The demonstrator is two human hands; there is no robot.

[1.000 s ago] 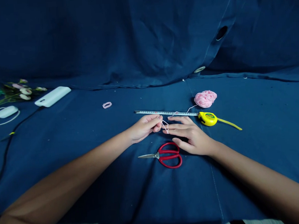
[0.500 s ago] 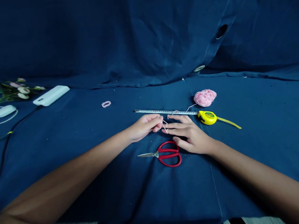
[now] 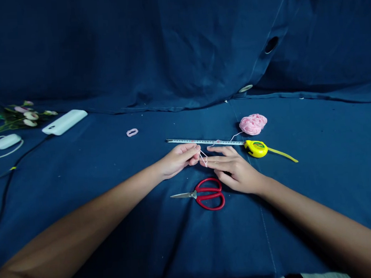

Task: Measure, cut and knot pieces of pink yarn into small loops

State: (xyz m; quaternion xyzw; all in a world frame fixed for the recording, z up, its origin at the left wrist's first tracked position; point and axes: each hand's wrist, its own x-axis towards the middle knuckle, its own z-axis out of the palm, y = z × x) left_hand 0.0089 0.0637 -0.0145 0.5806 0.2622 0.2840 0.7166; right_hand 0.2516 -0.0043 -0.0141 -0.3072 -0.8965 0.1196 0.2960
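My left hand (image 3: 186, 158) is closed, its thumb and fingertips pinching a strand of pink yarn (image 3: 203, 154). That strand runs to the fingers of my right hand (image 3: 233, 167), where it loops round near the middle fingertips. My right hand has its fingers stretched out and slightly apart, palm down. A loose strand leads back from there to a ball of pink yarn (image 3: 253, 124). Just behind both hands lies the pulled-out blade of a yellow tape measure (image 3: 255, 149). Red-handled scissors (image 3: 209, 194) lie in front of my hands, points to the left.
A small pink yarn loop (image 3: 132, 132) lies left of the tape blade. Farther left are a white power bank-like device (image 3: 65, 122) with a black cable (image 3: 8, 179), a white corded object (image 3: 7, 141) and artificial flowers (image 3: 28, 115). Dark blue cloth (image 3: 115, 227) covers the table.
The right hand's fingers have drawn a little closer together, with the index finger bent more. The left hand keeps its pinch. The whole view has shifted slightly.
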